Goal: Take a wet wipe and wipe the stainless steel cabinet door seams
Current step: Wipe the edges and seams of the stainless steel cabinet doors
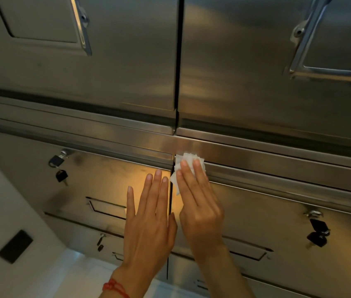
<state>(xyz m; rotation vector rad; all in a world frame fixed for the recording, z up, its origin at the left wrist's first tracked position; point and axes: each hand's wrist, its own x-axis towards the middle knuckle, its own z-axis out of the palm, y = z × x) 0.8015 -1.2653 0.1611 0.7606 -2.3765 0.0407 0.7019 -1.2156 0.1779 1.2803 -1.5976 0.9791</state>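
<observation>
A stainless steel cabinet (256, 104) fills the view, with a dark vertical seam (178, 61) between its doors running down the middle. My right hand (198, 203) presses a folded white wet wipe (186, 159) with straight fingers against the top of the lower seam (171, 194), just right of the gap. My left hand (148, 220) lies flat with spread fingers on the lower left door (105, 175), right beside the seam. A red string bracelet (116, 288) circles my left wrist.
A padlock with keys (57, 166) hangs at the upper left of the lower left door, and more keys (318, 233) hang on the lower right door. Recessed handles (105, 206) sit in the doors. White floor with a dark plate (15, 247) lies at the lower left.
</observation>
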